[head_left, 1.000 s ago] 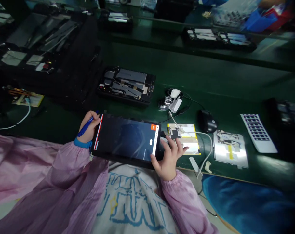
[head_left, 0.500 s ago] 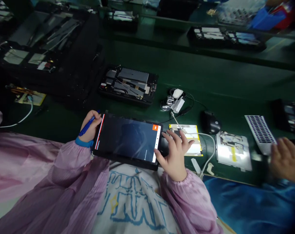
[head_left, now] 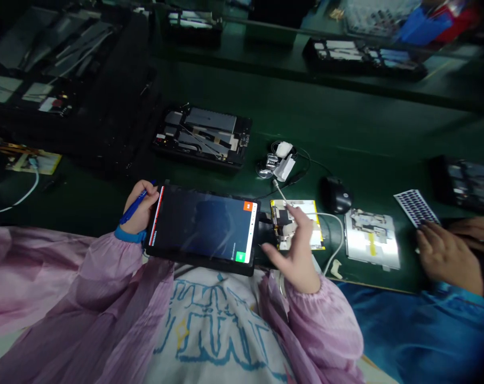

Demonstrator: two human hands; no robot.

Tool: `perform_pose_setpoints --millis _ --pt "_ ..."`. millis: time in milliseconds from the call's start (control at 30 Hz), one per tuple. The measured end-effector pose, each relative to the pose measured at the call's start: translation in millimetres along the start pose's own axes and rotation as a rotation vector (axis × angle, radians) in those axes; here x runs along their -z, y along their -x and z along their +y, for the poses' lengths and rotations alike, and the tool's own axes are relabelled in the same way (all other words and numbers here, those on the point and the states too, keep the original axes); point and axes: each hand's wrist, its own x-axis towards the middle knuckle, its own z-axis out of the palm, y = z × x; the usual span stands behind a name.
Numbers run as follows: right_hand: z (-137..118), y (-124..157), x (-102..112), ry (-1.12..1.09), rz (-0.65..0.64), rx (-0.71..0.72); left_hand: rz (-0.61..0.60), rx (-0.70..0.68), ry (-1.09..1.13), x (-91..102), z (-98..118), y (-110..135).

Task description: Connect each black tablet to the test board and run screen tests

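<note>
A black tablet [head_left: 204, 226] with a dark lit screen rests against my lap at the table edge. My left hand [head_left: 137, 209] grips its left edge, fingers closed, with a blue pen [head_left: 133, 208] between them. My right hand [head_left: 293, 250] hovers just off the tablet's right edge, fingers spread and loose, holding nothing. Under that hand lies a yellow-edged circuit board [head_left: 298, 224] with a white cable [head_left: 335, 242] plugged in.
An opened tablet chassis [head_left: 201, 136] lies behind. A black mouse [head_left: 335, 194], a silver board [head_left: 372, 240] and a small keypad [head_left: 415, 208] sit to the right. A co-worker's hands [head_left: 450, 253] in blue sleeves rest near the keypad. Dark trays [head_left: 65, 80] fill the left.
My right hand has lifted off the tablet's edge and moved right over the circuit board. A green button has appeared on the screen. The co-worker's hands have come further in.
</note>
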Motion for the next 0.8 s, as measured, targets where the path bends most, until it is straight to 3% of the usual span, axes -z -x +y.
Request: perform_pose_setpoints --millis 67,133,267,400,633,800 --pt "21.3 -4.2 2.3 -0.022 0.125 -0.146 -0.006 -0.012 0.003 -0.8 0.8 -0.5" --pt "40.8 -8.8 1.6 0.025 0.138 -0.217 -0.012 -0.017 -0.008 -1.2 1.5 -0.9" --pt "59.7 -15.0 -7.1 0.187 0.019 -0.127 0.020 -0.006 -0.013 -2.6 3.0 -0.9" --pt "60.3 -16.8 -12.3 0.238 0.030 -0.131 0.028 0.009 0.015 -5.1 3.9 -1.7" --pt "57.8 -17.6 2.8 0.218 -0.035 -0.101 0.040 0.018 0.010 -5.1 4.7 -3.0" --pt "64.5 -24.9 19.9 0.185 -0.223 0.138 0.043 -0.027 -0.011 -4.0 4.5 -2.1"
